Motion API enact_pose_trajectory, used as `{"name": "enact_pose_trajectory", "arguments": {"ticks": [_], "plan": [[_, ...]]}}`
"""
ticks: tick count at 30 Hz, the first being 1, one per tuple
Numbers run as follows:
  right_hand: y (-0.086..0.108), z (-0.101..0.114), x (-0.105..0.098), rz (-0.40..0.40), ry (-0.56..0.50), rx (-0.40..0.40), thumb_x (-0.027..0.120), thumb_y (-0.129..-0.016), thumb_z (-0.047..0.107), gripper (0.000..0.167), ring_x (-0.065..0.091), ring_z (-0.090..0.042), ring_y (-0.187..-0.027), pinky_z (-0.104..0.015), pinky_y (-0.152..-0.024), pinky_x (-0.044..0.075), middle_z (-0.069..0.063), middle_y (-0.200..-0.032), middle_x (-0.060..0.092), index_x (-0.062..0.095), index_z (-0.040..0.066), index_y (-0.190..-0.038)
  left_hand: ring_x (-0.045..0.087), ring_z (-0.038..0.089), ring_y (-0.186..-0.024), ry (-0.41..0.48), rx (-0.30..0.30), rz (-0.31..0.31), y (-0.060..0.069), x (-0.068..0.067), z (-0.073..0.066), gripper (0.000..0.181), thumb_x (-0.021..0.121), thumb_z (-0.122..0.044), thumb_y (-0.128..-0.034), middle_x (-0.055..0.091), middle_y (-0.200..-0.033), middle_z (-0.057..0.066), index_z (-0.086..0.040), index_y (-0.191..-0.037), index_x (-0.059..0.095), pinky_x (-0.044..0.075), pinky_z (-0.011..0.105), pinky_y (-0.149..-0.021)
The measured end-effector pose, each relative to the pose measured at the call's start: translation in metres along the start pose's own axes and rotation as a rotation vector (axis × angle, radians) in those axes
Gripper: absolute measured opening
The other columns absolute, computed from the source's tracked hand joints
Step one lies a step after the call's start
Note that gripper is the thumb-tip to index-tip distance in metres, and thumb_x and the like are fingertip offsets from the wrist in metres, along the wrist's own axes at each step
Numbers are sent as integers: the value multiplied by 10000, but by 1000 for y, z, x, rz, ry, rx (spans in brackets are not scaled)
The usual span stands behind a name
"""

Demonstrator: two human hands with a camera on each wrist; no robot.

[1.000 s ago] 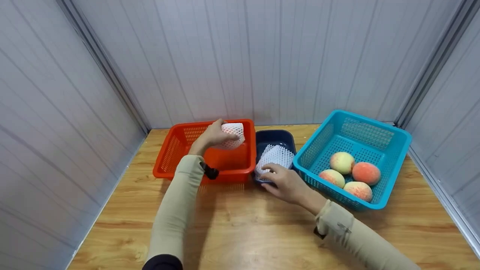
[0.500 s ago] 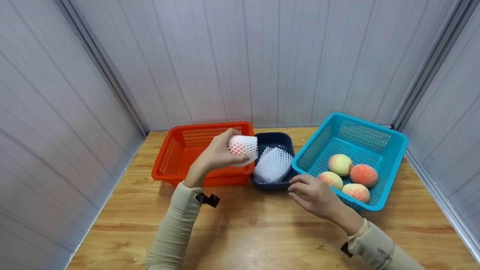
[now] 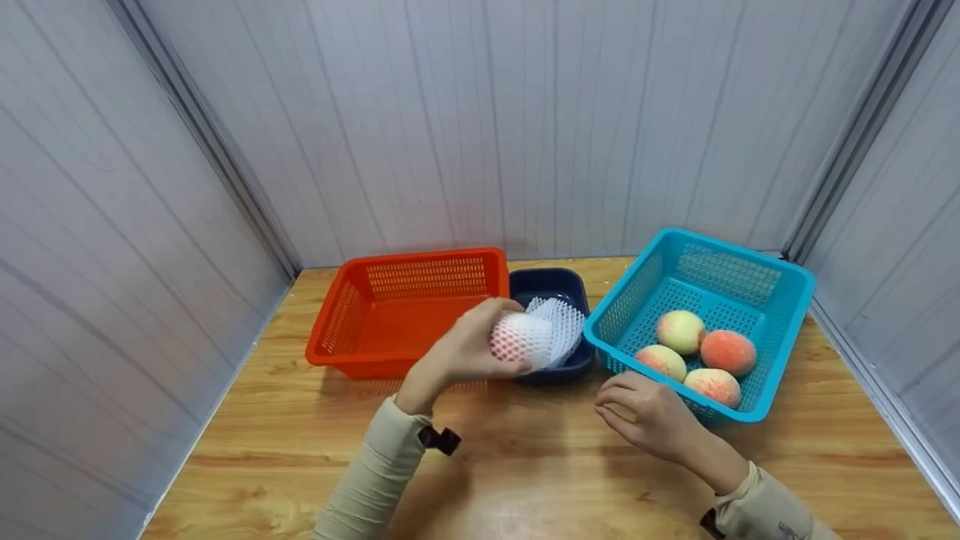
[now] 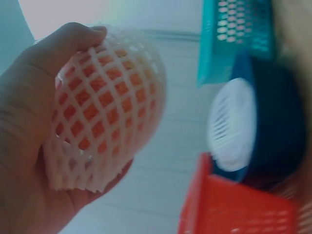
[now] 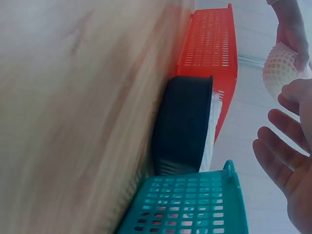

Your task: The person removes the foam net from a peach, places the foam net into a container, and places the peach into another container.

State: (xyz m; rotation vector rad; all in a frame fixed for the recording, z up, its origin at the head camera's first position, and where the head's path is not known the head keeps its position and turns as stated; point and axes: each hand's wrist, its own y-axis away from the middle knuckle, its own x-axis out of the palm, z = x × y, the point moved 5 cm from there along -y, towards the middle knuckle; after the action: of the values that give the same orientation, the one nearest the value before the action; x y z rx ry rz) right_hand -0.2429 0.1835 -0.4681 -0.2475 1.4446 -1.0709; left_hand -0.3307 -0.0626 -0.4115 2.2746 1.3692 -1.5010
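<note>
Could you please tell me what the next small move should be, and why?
Probably bring the right hand to the foam net around the peach in the left hand, to slip it off: the right hand is empty, the four peaches in the turquoise basket are bare, and loose foam netting lies in the navy tray.

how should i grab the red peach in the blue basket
Probably from above, fingertips spread round its widest part: the red peach is round with no stem or handle showing, and the walls of the blue basket surround it. Favor the far right side, since other peaches crowd its left and near sides.
</note>
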Motion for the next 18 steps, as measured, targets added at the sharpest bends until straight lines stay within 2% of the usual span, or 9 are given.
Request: {"name": "enact_pose_trajectory", "arguments": {"ticks": [5,9,15,18], "plan": [[10,-4,3,31,-20,56,811,-739,48,234,608,-100,-841,-294,-707,522,77,-922,642,701,163,-910,522,121,-1029,11,54,-12,11,29,-1,736,812,-497,-707,532,-1211,-28,-178,-1283,485,485,296,-872],[18,-5,7,52,-51,79,806,-752,49,213,604,-77,-819,-262,-686,518,95,-897,645,700,161,-899,522,107,-1020,43,72,-23,20,51,2,730,807,-509,-711,532,-1187,-35,-192,-1281,479,485,271,-868],[26,-9,13,76,-98,117,794,-769,39,180,615,-120,-746,-264,-655,525,96,-858,654,702,134,-892,513,118,-1043,101,64,-34,26,68,11,715,816,-499,-713,538,-1187,-40,-192,-1271,491,478,284,-883],[29,-10,16,103,-129,154,777,-789,40,157,613,-131,-708,-288,-619,531,106,-834,647,701,136,-888,509,118,-1049,120,34,-18,28,74,15,719,816,-509,-711,535,-1193,-51,-199,-1272,492,477,287,-889]]}}
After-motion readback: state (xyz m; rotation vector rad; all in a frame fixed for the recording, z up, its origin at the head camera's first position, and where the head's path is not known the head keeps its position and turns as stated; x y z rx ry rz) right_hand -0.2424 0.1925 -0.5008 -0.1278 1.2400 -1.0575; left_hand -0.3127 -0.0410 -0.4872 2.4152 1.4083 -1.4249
